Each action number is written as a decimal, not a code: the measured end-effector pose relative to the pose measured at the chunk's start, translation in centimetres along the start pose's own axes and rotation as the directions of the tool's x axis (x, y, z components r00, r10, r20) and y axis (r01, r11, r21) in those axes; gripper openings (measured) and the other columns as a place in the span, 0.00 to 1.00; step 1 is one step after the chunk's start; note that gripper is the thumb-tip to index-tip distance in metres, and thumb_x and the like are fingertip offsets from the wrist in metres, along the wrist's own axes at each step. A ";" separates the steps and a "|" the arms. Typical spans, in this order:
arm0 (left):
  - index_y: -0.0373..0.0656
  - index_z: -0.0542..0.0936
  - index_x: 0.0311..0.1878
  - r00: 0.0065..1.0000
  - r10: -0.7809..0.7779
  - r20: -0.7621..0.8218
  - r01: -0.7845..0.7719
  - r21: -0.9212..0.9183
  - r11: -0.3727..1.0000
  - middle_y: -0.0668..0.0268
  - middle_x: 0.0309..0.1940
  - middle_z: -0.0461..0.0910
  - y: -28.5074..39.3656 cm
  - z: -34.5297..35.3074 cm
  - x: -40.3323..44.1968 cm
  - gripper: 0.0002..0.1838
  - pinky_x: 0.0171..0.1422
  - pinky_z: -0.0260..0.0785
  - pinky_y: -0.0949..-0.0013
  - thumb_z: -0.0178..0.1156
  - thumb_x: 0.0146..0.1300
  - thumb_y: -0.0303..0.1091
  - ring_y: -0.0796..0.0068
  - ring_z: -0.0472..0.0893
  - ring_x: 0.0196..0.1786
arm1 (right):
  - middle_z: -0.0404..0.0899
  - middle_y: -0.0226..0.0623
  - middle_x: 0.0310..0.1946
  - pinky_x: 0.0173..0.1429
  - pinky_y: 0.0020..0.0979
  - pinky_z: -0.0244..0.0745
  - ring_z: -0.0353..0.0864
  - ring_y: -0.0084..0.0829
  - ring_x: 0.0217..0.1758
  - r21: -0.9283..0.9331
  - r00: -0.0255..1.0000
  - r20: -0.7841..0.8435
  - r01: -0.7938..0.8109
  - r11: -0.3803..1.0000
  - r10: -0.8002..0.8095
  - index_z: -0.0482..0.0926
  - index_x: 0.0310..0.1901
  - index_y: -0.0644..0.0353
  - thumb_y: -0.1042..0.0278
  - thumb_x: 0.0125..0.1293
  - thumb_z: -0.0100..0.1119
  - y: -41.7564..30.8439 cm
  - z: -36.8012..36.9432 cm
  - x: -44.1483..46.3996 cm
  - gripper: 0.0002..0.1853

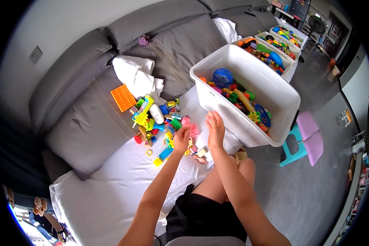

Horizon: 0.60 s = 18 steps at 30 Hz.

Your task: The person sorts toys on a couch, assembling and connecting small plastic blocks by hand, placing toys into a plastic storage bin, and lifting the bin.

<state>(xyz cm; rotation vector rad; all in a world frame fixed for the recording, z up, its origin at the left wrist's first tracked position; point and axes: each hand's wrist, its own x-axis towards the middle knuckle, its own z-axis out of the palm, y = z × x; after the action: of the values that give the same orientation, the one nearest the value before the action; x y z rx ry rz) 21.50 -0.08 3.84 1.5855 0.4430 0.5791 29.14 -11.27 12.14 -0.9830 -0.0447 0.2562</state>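
My left hand (181, 139) is over the right part of a toy pile, fingers apart and slightly bent, with nothing visibly held. Beside it lies a pink toy (194, 130), partly hidden by the hand. My right hand (215, 128) is raised next to the large white bin (233, 117), its fingers stretched out and its palm empty. The pile holds a yellow-green toy (142, 111), a white object (156, 114), a green block (176, 124) and a blue block (165, 153). An orange studded plate (123, 98) lies at the pile's upper left.
Inside the large bin are a blue ball (222, 78) and several other toys. More toy-filled bins (289, 67) stand behind it. A white cloth (137, 74) rests against the grey sofa (86, 119). A teal and purple stool (309, 137) stands on the floor at the right.
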 end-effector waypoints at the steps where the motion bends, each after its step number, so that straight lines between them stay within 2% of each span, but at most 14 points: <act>1: 0.36 0.77 0.44 0.996 0.066 -0.062 -0.066 0.001 0.998 0.66 0.35 0.78 -0.6 -1.4 0.0 0.09 0.38 0.68 0.79 0.53 0.63 0.28 0.84 0.75 0.35 | 0.70 0.42 0.55 0.62 0.32 0.64 0.69 0.34 0.59 -0.071 0.999 0.014 -0.035 0.997 0.036 0.65 0.59 0.64 0.63 0.66 0.52 1.7 0.1 -0.4 0.22; 2: 0.37 0.78 0.43 0.998 0.039 -0.050 -0.036 0.063 0.997 0.64 0.34 0.78 -1.1 -3.1 0.4 0.08 0.37 0.69 0.78 0.54 0.62 0.27 0.81 0.76 0.35 | 0.71 0.41 0.54 0.61 0.30 0.64 0.70 0.32 0.58 -0.141 0.997 0.024 -0.068 0.988 0.072 0.67 0.57 0.64 0.63 0.66 0.52 3.3 0.2 -0.8 0.21; 4: 0.38 0.79 0.41 0.993 0.084 -0.082 -0.063 0.232 0.971 0.62 0.32 0.77 -1.3 -5.1 2.8 0.07 0.36 0.69 0.76 0.55 0.61 0.26 0.76 0.77 0.33 | 0.73 0.39 0.52 0.59 0.27 0.65 0.72 0.29 0.56 -0.319 0.992 0.098 -0.039 0.947 0.074 0.71 0.54 0.64 0.62 0.66 0.52 6.8 -0.4 -0.3 0.19; 6: 0.40 0.79 0.40 0.928 0.372 -0.031 -0.338 0.350 0.874 0.59 0.33 0.77 -0.2 -5.6 6.4 0.08 0.35 0.70 0.70 0.55 0.58 0.24 0.64 0.77 0.31 | 0.75 0.40 0.49 0.59 0.26 0.65 0.73 0.29 0.55 -0.488 0.989 0.119 -0.021 0.873 0.091 0.72 0.53 0.66 0.63 0.65 0.52 9.6 -1.1 0.5 0.19; 8: 0.41 0.79 0.41 0.915 0.393 0.091 -0.394 0.406 0.824 0.57 0.36 0.77 -1.2 -5.7 11.0 0.09 0.42 0.70 0.65 0.55 0.57 0.25 0.60 0.77 0.34 | 0.75 0.41 0.49 0.59 0.28 0.65 0.73 0.30 0.55 -0.658 0.983 0.168 0.052 0.752 0.079 0.71 0.53 0.65 0.63 0.65 0.52 11.2 -1.9 1.8 0.19; 9: 0.41 0.79 0.41 0.916 0.375 0.143 -0.394 0.488 0.779 0.57 0.38 0.77 -1.1 -5.5 12.8 0.10 0.46 0.68 0.63 0.55 0.56 0.26 0.59 0.77 0.37 | 0.71 0.46 0.52 0.61 0.31 0.63 0.70 0.36 0.58 -0.710 0.981 0.161 0.041 0.703 0.106 0.71 0.54 0.63 0.63 0.64 0.53 10.3 -1.4 1.9 0.19; 10: 0.41 0.79 0.42 0.917 0.351 0.193 -0.396 0.564 0.724 0.57 0.40 0.76 -1.2 -5.3 14.6 0.10 0.49 0.67 0.61 0.55 0.55 0.27 0.58 0.77 0.39 | 0.70 0.48 0.54 0.62 0.32 0.62 0.68 0.37 0.59 -0.749 0.978 0.194 0.101 0.655 0.071 0.71 0.54 0.63 0.62 0.63 0.53 11.1 -1.8 2.6 0.20; 11: 0.45 0.78 0.45 0.924 0.307 0.229 -0.382 0.600 0.703 0.57 0.46 0.74 -4.2 -5.3 17.2 0.13 0.53 0.66 0.59 0.55 0.56 0.30 0.56 0.74 0.46 | 0.68 0.49 0.56 0.63 0.33 0.61 0.67 0.39 0.61 -0.782 0.973 0.229 0.161 0.602 0.038 0.71 0.55 0.62 0.61 0.63 0.53 11.8 -2.3 3.3 0.20; 12: 0.46 0.78 0.46 0.930 0.269 0.250 -0.367 0.654 0.662 0.57 0.47 0.74 -5.3 -5.2 18.8 0.14 0.53 0.66 0.58 0.55 0.56 0.32 0.55 0.73 0.47 | 0.66 0.50 0.57 0.64 0.34 0.60 0.65 0.40 0.62 -0.811 0.964 0.266 0.220 0.543 0.008 0.71 0.55 0.61 0.60 0.63 0.53 12.4 -2.6 3.9 0.21; 13: 0.47 0.78 0.47 0.936 0.230 0.265 -0.351 0.703 0.618 0.57 0.48 0.73 -6.4 -4.9 20.1 0.15 0.54 0.66 0.58 0.55 0.56 0.34 0.54 0.73 0.49 | 0.62 0.52 0.60 0.67 0.35 0.56 0.60 0.43 0.65 -0.839 0.963 0.256 0.179 0.515 0.084 0.70 0.56 0.62 0.57 0.63 0.54 12.9 -2.9 4.7 0.23; 14: 0.48 0.78 0.49 0.942 0.190 0.277 -0.336 0.749 0.571 0.57 0.49 0.73 -7.6 -4.6 21.2 0.16 0.55 0.66 0.58 0.55 0.56 0.36 0.53 0.72 0.50 | 0.62 0.53 0.60 0.66 0.36 0.56 0.60 0.45 0.65 -0.828 0.959 0.264 0.170 0.535 0.105 0.69 0.57 0.62 0.56 0.63 0.54 13.4 -3.2 5.4 0.24; 15: 0.51 0.78 0.49 0.960 0.065 0.271 -0.259 0.783 0.565 0.58 0.48 0.73 -8.3 -4.3 22.0 0.17 0.57 0.65 0.57 0.54 0.56 0.43 0.54 0.71 0.52 | 0.62 0.54 0.60 0.66 0.37 0.57 0.60 0.47 0.65 -0.816 0.954 0.271 0.159 0.555 0.127 0.69 0.57 0.63 0.55 0.63 0.54 13.7 -3.2 5.9 0.25; 16: 0.51 0.78 0.47 0.963 -0.013 0.270 -0.228 0.837 0.497 0.59 0.47 0.73 -7.1 -3.8 22.1 0.17 0.56 0.65 0.57 0.54 0.55 0.45 0.55 0.71 0.52 | 0.62 0.55 0.60 0.66 0.38 0.57 0.60 0.49 0.65 -0.805 0.949 0.277 0.145 0.575 0.149 0.68 0.57 0.63 0.53 0.63 0.53 13.9 -3.3 6.4 0.27; 18: 0.51 0.79 0.43 0.953 -0.174 0.248 -0.177 0.922 0.343 0.61 0.45 0.74 -4.7 -2.5 21.3 0.17 0.55 0.65 0.57 0.55 0.54 0.48 0.57 0.71 0.51 | 0.63 0.52 0.60 0.67 0.36 0.56 0.61 0.45 0.65 -0.759 0.941 0.287 0.109 0.642 0.180 0.66 0.59 0.64 0.54 0.64 0.53 14.7 -3.8 7.4 0.28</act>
<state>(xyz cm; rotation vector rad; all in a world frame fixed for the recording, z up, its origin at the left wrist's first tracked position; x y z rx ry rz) 37.23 15.10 1.47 2.7832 0.5841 -0.0360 34.02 -4.96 -2.73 -1.8001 -0.4939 0.4638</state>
